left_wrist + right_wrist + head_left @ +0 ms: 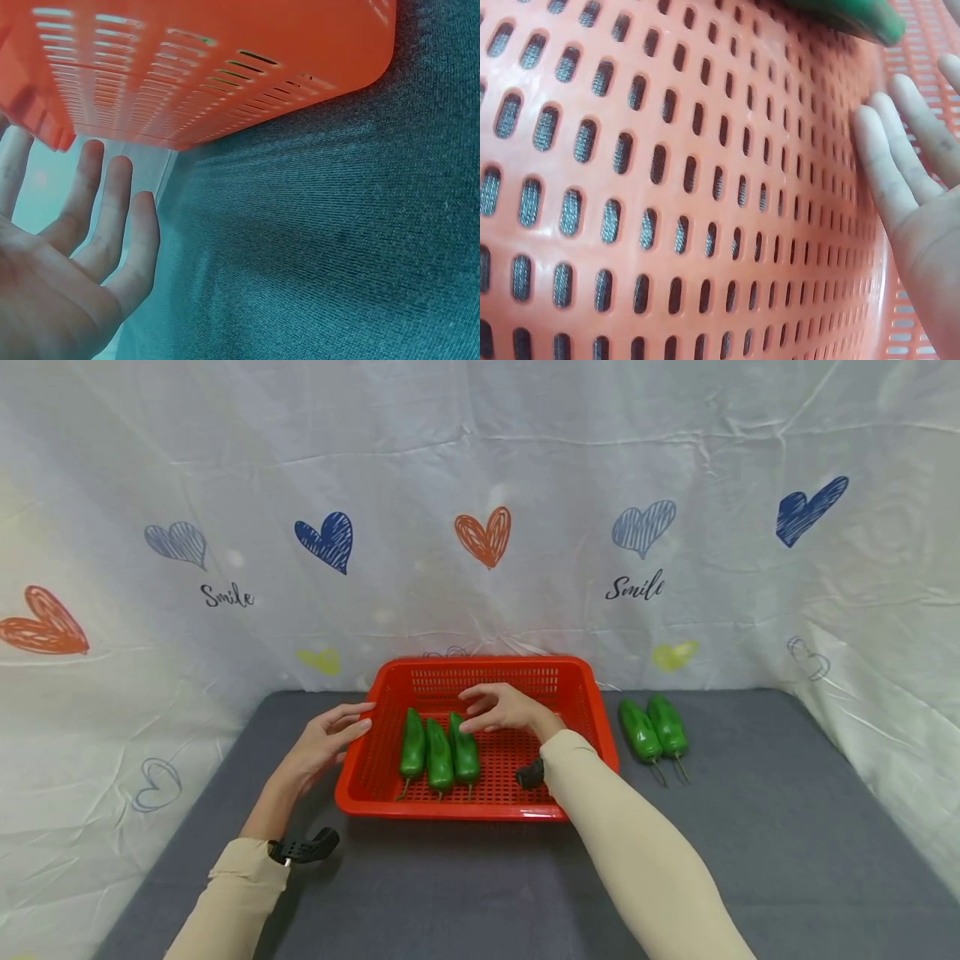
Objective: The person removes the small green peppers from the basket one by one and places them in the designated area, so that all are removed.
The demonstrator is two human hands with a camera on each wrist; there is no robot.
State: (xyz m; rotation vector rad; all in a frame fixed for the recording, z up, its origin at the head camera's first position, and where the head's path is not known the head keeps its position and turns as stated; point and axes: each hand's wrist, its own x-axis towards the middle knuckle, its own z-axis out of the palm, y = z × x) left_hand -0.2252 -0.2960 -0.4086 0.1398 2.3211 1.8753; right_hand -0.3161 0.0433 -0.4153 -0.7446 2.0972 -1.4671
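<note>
Three green peppers (439, 758) lie side by side in the left half of a red plastic basket (480, 811), stems toward the near side. Over the basket, my right hand (504, 708) hovers by the rightmost pepper (465, 756), fingers loosely bent and nothing held. The right wrist view shows that hand (922, 180) with extended fingers above the slotted floor, a pepper (862, 16) at the top edge. My left hand (328, 742) is at the basket's left rim, fingers relaxed; in the left wrist view they spread beside the slotted wall (225, 67).
Two more green peppers (651, 728) lie on the dark grey tabletop (750, 827) to the right of the basket. Behind the table hangs a white curtain (405, 468) printed with hearts and lettering.
</note>
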